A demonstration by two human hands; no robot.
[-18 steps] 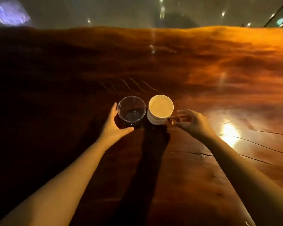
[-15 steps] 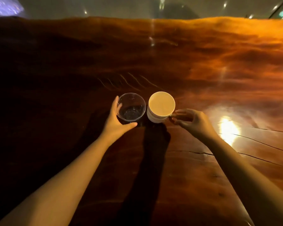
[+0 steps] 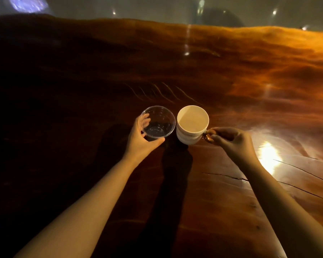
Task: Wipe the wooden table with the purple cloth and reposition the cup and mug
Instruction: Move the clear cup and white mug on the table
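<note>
**Both hands on the drinkware**

Left hand wraps the clear cup; right hand pinches the mug handle. Cup likely light and slippery (thin wall), mug heavier. Both mid-table, almost touching.

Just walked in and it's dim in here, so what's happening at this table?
A person is handling two vessels at once on a dark wooden table. The left hand is wrapped around a clear plastic cup, and the right hand pinches the handle of a white mug. The two stand close side by side, cup on the left. Whether they rest on the table or are lifted is not clear. No purple cloth is in view.
</note>
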